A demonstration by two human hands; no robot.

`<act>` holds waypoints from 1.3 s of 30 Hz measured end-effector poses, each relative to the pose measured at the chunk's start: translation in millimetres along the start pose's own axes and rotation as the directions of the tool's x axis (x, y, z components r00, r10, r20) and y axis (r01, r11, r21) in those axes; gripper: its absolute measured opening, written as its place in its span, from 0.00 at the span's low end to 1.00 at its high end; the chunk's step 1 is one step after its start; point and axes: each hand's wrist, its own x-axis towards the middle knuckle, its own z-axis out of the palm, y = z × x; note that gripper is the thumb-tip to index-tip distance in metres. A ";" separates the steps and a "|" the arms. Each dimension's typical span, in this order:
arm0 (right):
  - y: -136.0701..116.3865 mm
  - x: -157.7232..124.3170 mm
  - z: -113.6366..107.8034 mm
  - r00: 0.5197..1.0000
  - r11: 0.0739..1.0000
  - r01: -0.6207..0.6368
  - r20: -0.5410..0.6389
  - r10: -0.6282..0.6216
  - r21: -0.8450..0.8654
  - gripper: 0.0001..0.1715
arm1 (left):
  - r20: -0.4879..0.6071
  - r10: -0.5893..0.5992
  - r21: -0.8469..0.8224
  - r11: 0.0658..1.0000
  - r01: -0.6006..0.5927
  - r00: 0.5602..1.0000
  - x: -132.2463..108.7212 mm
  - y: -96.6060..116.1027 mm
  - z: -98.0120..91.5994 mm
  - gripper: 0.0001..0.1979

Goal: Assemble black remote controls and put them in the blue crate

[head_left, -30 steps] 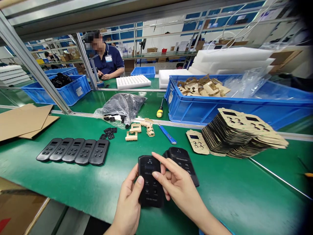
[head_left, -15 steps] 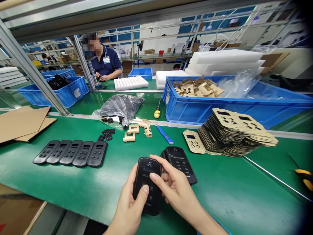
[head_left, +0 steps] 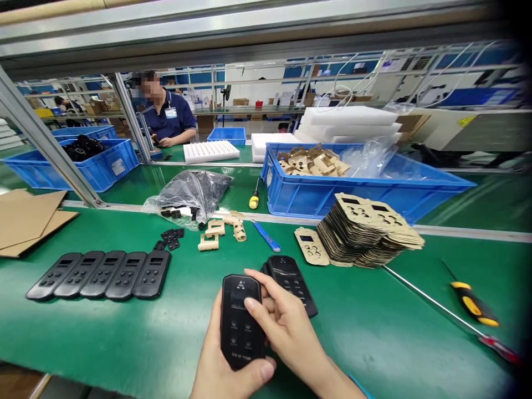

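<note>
A black handheld controller [head_left: 243,332], with a dark window at its top and round buttons below, is held between both hands. My left hand [head_left: 226,368] is closed around its left side and bottom, the thumb lying across the lower end. My right hand [head_left: 291,327] grips the upper right edge, its thumb on the face near the window. Just behind my right hand, similar black controllers [head_left: 291,280] lie on the green bench, partly overlapping. Farther left, a row of several black controller housings [head_left: 152,275] rests on the bench.
Several stacked tan-backed panels [head_left: 353,233] stand before a blue bin [head_left: 299,194] of tan pieces. A blue cutter [head_left: 266,236], tan curved parts [head_left: 216,228], small black pads [head_left: 169,238] and a plastic bag [head_left: 191,194] lie ahead. Screwdrivers [head_left: 474,305] lie right. A co-worker [head_left: 168,119] sits opposite.
My left thumb has slid from the controller's buttons down to its lower end. My right hand keeps nearly the same hold. The whole view has shifted, showing more of the bench's right side.
</note>
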 end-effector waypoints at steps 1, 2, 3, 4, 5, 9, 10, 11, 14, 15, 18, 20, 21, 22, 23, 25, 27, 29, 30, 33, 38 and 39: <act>0.1 -0.3 0.1 1.000 1.000 0.003 0.010 -0.004 0.005 0.25 | -0.010 -0.005 0.020 1.000 0.005 1.000 0.3 -0.2 0.0 0.59; -0.4 -0.2 -0.2 1.000 1.000 0.007 0.023 -0.008 0.016 0.25 | -0.021 -0.018 0.035 0.999 0.019 1.000 0.3 -0.1 -0.1 0.59; -1.4 0.2 -1.3 0.999 0.999 0.011 0.041 -0.012 0.031 0.25 | -0.029 -0.040 0.041 0.998 0.041 0.999 0.2 0.3 -0.4 0.59; -2.9 1.3 -3.4 0.998 0.999 0.012 0.061 -0.015 0.049 0.25 | -0.031 -0.059 0.043 0.997 0.060 0.998 -0.1 0.9 -1.0 0.59; -4.8 3.1 -6.8 0.996 0.998 0.016 0.083 -0.022 0.068 0.26 | -0.033 -0.067 0.042 0.997 0.069 0.997 -0.5 1.6 -1.9 0.57; -7.6 18.3 -38.2 0.996 0.994 0.027 0.083 -0.036 0.109 0.25 | 0.032 -0.006 0.066 0.998 0.004 0.999 0.5 6.4 -10.9 0.43; -5.4 23.4 -49.9 0.998 0.998 0.028 0.047 -0.031 0.051 0.25 | 0.057 0.015 0.080 0.997 -0.019 0.998 1.5 8.0 -14.5 0.40; -1.6 28.8 -62.3 1.000 0.999 0.026 0.001 -0.026 -0.047 0.24 | 0.077 0.026 0.093 0.995 -0.033 0.997 2.6 9.7 -18.4 0.38; 16.9 43.6 -97.5 0.994 0.906 -0.013 -0.105 -0.035 -0.424 0.23 | 0.094 0.011 0.118 0.993 -0.022 0.995 5.3 15.1 -28.9 0.29; 24.3 47.7 -107.1 0.989 0.868 -0.029 -0.138 -0.046 -0.495 0.22 | 0.095 0.002 0.128 0.992 -0.014 0.996 5.6 16.7 -31.3 0.27; 44.1 56.2 -126.9 0.960 0.771 -0.095 -0.263 -0.096 -0.629 0.19 | 0.096 -0.012 0.199 0.980 -0.008 0.995 4.6 19.9 -34.7 0.25; 52.9 58.4 -133.7 0.944 0.692 -0.140 -0.307 -0.123 -0.708 0.19 | 0.093 -0.016 0.257 0.966 -0.009 0.996 3.1 21.2 -35.5 0.24; 55.6 58.5 -135.6 0.944 0.655 -0.154 -0.306 -0.124 -0.740 0.19 | 0.092 -0.016 0.277 0.961 -0.010 0.996 2.4 21.7 -35.9 0.24; 57.3 58.2 -136.8 0.948 0.622 -0.161 -0.295 -0.118 -0.766 0.18 | 0.091 -0.016 0.289 0.957 -0.011 0.996 2.0 22.2 -36.6 0.24; 58.2 57.4 -137.3 0.954 0.593 -0.164 -0.279 -0.107 -0.789 0.15 | 0.092 -0.015 0.294 0.956 -0.012 0.996 1.7 22.6 -37.4 0.24; 58.1 55.5 -137.4 0.966 0.547 -0.158 -0.244 -0.087 -0.822 0.12 | 0.098 -0.019 0.294 0.956 -0.011 0.995 1.7 22.9 -39.7 0.24; 56.9 53.6 -137.3 0.973 0.517 -0.142 -0.214 -0.081 -0.844 0.12 | 0.110 -0.029 0.299 0.954 -0.005 0.994 1.9 22.4 -42.5 0.23; 55.4 52.4 -137.9 0.975 0.502 -0.132 -0.204 -0.092 -0.855 0.13 | 0.126 -0.044 0.310 0.951 0.003 0.991 2.1 21.2 -45.2 0.24; 54.4 52.1 -138.6 0.971 0.501 -0.132 -0.212 -0.106 -0.855 0.10 | 0.135 -0.051 0.314 0.949 0.006 0.990 2.2 20.4 -46.5 0.24; 47.3 50.6 -139.1 0.933 0.523 -0.152 -0.297 -0.204 -0.839 0.11 | 0.147 -0.057 0.315 0.949 0.008 0.987 3.0 17.9 -49.6 0.25; 13.4 38.7 -116.5 0.771 0.665 -0.151 -0.508 -0.383 -0.731 0.25 | 0.062 0.020 0.269 0.962 -0.036 0.998 7.6 17.3 -46.8 0.23; 5.3 34.7 -107.1 0.783 0.730 -0.098 -0.505 -0.363 -0.676 0.26 | 0.033 0.053 0.247 0.967 -0.060 0.998 8.8 18.3 -44.5 0.23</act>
